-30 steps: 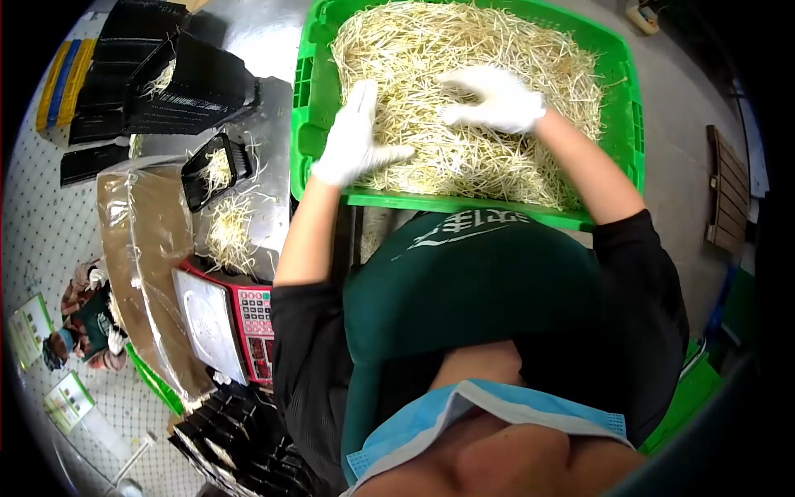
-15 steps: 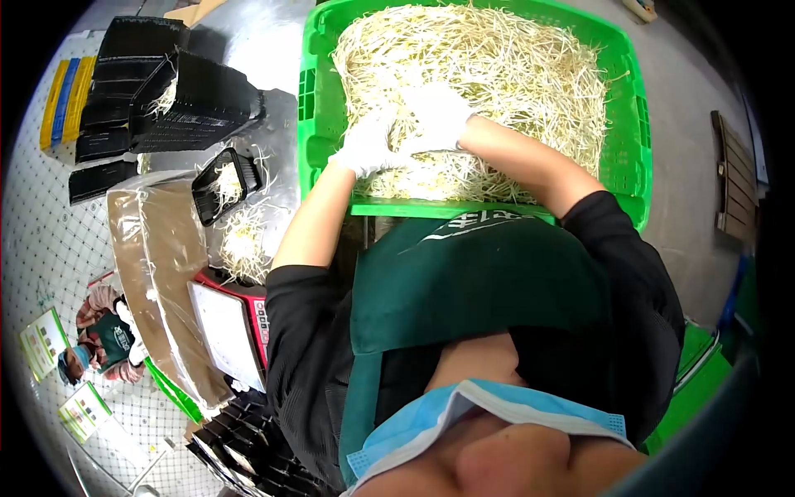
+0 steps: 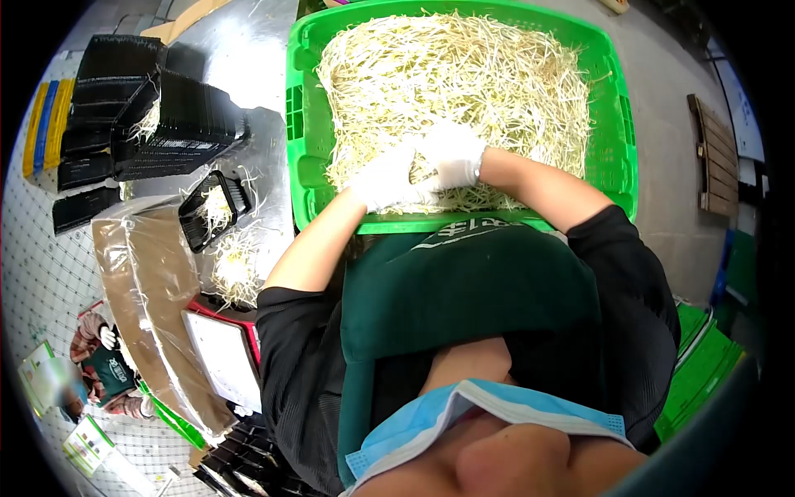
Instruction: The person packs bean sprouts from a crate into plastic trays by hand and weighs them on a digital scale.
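Note:
A large green plastic crate (image 3: 609,178) holds a thick bed of pale bean sprouts (image 3: 464,79). Both hands wear white gloves and work at the crate's near side, down in the sprouts. My left hand (image 3: 385,178) curls inward at the near left of the heap. Close beside it, my right hand (image 3: 452,156) bends toward the left one, and a small clump of sprouts shows between the two. Glare washes out the gloves, so single fingers are hard to make out.
Left of the crate, a small black tray (image 3: 214,209) holds some sprouts, near a loose sprout pile (image 3: 238,267). Stacked black trays (image 3: 186,124), a brown plastic-wrapped box (image 3: 149,282) and a red-edged scale (image 3: 219,352) stand there too. A co-worker (image 3: 108,369) is at lower left.
Both hands have drawn back toward the crate's near edge and closer to my body. The view has shifted slightly, and the co-worker's arms have moved.

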`<state>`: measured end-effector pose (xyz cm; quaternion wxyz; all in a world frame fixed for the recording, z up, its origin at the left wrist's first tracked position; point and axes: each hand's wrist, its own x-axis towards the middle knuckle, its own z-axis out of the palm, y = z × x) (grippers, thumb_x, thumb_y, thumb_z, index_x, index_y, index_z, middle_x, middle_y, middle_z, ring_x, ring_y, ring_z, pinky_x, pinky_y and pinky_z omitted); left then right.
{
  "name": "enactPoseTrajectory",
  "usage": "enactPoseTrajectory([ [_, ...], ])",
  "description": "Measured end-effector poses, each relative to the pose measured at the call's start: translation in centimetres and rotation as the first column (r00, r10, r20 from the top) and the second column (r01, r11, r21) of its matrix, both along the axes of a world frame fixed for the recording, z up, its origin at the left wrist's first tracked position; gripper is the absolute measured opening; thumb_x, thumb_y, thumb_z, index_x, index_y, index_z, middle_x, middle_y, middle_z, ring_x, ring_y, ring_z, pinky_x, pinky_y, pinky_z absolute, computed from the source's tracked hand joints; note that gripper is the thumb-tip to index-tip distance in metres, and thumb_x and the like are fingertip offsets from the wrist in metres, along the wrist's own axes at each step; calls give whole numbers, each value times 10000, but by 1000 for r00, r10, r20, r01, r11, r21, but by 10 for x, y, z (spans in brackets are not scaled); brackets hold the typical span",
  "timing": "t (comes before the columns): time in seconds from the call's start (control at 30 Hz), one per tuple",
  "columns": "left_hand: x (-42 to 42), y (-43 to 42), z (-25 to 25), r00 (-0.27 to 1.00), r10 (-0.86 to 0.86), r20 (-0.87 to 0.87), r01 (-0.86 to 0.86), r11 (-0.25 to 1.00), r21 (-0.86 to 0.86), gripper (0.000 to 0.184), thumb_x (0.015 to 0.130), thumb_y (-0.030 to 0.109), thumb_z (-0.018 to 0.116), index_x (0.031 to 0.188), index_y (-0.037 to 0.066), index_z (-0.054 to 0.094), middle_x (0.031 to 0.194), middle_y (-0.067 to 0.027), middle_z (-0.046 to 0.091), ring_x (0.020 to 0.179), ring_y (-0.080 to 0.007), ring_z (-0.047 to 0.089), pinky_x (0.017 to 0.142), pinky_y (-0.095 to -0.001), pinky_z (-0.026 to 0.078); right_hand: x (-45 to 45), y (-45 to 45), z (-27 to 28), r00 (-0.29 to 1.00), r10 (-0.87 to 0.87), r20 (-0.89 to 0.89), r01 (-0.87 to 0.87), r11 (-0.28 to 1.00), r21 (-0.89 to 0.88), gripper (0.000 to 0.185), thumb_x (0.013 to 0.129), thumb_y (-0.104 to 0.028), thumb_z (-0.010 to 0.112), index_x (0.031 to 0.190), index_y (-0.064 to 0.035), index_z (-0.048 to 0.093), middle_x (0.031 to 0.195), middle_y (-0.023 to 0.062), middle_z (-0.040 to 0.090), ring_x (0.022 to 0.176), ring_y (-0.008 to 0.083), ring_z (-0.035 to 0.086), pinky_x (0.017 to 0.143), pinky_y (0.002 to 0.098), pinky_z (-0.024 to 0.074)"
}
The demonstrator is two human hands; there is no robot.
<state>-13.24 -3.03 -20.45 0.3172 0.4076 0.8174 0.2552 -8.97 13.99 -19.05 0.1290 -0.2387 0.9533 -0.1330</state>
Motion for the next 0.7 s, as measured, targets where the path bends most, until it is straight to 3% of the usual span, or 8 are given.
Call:
enactPoseTrajectory([
  [0.17,-17,16,-25,982,21,-185,-24,1000,-15,949,527,412,837,1264,-13,417,1122,-252,550,1038,-382,526,937,-419,418,-32,14,-12,996,70,-63,-65,994,86,539,663,-545,653,1002,-127,618,862,146,665,803,314,629,810,419,459],
  [0.2,-14,16,-33,972,102,-211,-68,984,163,870,535,338,846,1240,16,450,1085,-218,572,990,-362,551,894,-406,448,-37,19,-22,995,100,15,-101,991,87,593,641,-546,669,1070,-142,604,946,149,647,882,323,609,846,414,449],
  [0.27,3,20,-33,991,59,-121,-41,988,146,798,550,306,840,1206,31,478,1064,-200,583,968,-347,562,870,-397,461,-29,20,-2,987,130,97,-139,987,82,657,618,-546,685,1138,-156,591,1030,151,629,962,332,589,882,410,439],
  [0.33,28,24,18,998,6,57,-13,994,110,607,600,232,816,1113,63,539,1014,-155,608,933,-314,580,829,-371,481,-1,30,31,885,34,465,-92,991,102,627,626,-544,678,1140,-196,587,1088,137,613,973,331,585,951,438,386],
  [0.4,25,34,-3,999,-8,-43,10,999,39,623,596,350,791,1103,76,555,992,-162,616,908,-308,596,803,-371,494,17,50,-19,982,136,-133,-155,978,-143,577,646,-638,636,969,-160,649,828,148,659,809,313,593,802,396,429],
  [0.47,26,45,5,953,-70,-295,43,994,-99,604,582,477,765,1031,102,612,955,-165,626,856,-297,616,752,-364,512,12,50,-13,959,130,-251,-177,969,-174,595,646,-662,625,980,-171,651,816,151,658,819,321,582,804,399,420],
  [0.53,22,53,3,880,-21,-475,-7,998,-57,549,596,454,758,1000,105,629,923,-162,632,827,-296,620,729,-357,514,-11,50,7,994,102,28,-103,993,65,684,627,-572,664,1169,-164,577,1069,142,617,977,352,549,968,446,347],
  [0.7,48,69,36,995,-84,-60,75,988,-137,537,668,410,727,1054,61,594,951,-166,635,883,-306,612,777,-371,500,2,58,40,791,161,590,-385,881,276,824,582,-595,696,1247,-143,514,1110,159,591,1057,341,503,1001,425,315],
])
